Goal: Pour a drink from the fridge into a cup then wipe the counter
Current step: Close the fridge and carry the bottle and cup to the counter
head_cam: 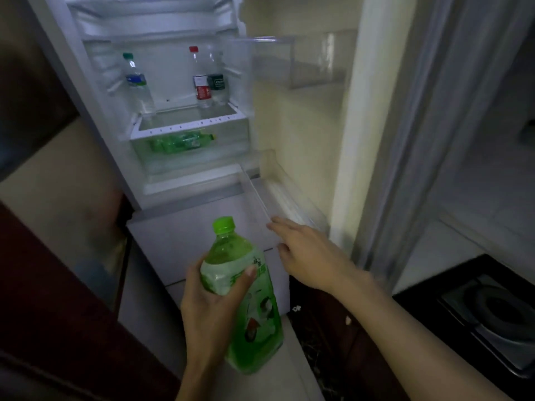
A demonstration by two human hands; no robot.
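Observation:
My left hand (211,302) grips a large green drink bottle (246,308) with a green cap, held upright in front of the open fridge (179,183). The thumb lies across its label. My right hand (307,256) reaches forward with straight fingers, its fingertips at the clear lower door bin (278,198) of the open fridge door (318,125). It holds nothing. No cup or cloth is in view.
Inside the fridge stand a green-capped water bottle (137,82) and a red-capped bottle (201,79) beside a dark-labelled one; green bottles (179,141) lie in the drawer below. A black gas stove (480,311) sits at lower right. A dark cabinet (58,314) fills the lower left.

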